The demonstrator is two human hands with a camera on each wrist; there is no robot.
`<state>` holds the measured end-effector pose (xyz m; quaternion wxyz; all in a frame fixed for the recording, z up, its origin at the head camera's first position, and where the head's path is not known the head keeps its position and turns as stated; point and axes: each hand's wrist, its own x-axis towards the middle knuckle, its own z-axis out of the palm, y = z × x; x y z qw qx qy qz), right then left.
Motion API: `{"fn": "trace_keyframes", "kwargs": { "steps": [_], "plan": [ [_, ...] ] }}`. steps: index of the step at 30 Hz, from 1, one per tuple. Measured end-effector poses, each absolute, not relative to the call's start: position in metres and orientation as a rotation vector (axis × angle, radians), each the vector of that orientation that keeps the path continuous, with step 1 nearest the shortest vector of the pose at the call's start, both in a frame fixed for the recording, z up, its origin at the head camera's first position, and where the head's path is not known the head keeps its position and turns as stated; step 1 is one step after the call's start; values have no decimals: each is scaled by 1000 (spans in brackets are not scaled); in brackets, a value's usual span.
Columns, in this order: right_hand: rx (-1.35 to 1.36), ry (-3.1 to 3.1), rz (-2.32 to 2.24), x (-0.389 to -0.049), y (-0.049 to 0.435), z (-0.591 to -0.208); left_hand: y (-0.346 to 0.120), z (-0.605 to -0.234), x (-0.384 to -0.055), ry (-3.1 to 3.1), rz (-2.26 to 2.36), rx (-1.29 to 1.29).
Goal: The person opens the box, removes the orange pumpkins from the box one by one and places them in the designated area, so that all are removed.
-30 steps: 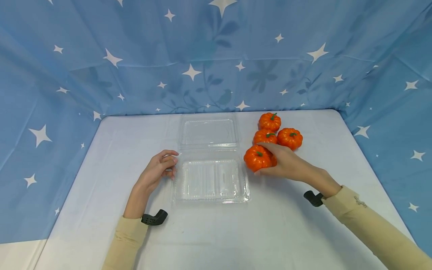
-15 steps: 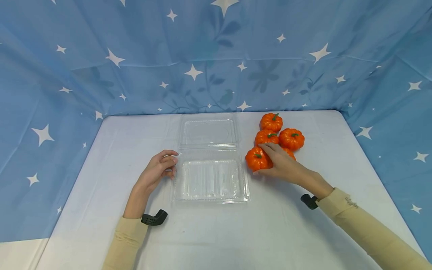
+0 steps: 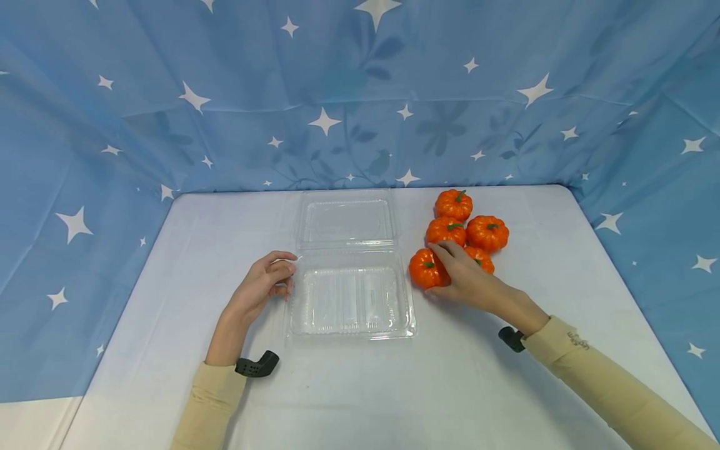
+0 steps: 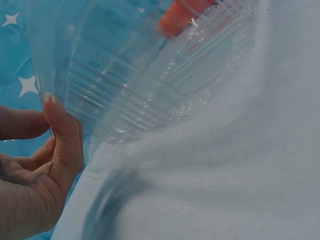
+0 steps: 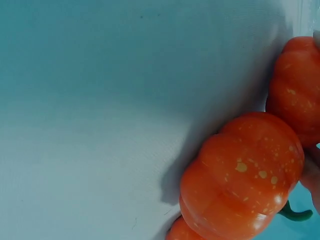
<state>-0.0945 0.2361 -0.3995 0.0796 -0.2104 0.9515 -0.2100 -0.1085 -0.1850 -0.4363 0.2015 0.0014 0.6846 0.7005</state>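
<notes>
My left hand (image 3: pixel 263 278) pinches the left rim of a clear plastic clamshell box (image 3: pixel 350 336), thumb and fingers meeting at its edge (image 4: pixel 52 112) in the left wrist view. The box lies unfolded, lid (image 3: pixel 347 222) toward the back. To its right, my right hand (image 3: pixel 469 278) grips a small orange toy pumpkin (image 3: pixel 423 270) with a green stem, fingers over the far side and thumb at the near side. In the right wrist view this pumpkin (image 5: pixel 295 95) is at the right edge, with another pumpkin (image 5: pixel 240 175) close beside it.
Several more toy pumpkins cluster behind and beside my right hand: one at the back (image 3: pixel 453 205), one in the middle (image 3: pixel 445 231), one to the right (image 3: pixel 487 233) and one partly covered by the hand (image 3: pixel 480 258). A blue star-patterned curtain (image 3: pixel 236 150) borders the white table (image 3: pixel 360 400).
My right hand has shifted a little left and toward me around the front pumpkin, showing more of the pumpkin behind the hand. The left hand and box stay put.
</notes>
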Motion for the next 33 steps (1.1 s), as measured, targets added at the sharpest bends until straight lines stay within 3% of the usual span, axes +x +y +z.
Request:
{"fn": "trace_keyframes", "kwargs": {
  "steps": [14,21,27,33],
  "plan": [
    [-622,2855,-619,-96,237,-401,-184,-437,-108,1985,1917,3],
    [-672,2871,-633,-101,238,-398,-184,-428,-111,2320,1602,68],
    [-724,2919,-689,-110,236,-391,-180,-414,-121,2736,1203,275],
    [-961,3060,-627,-124,232,-393,-169,-403,-136,3122,810,642]
  ]
}}
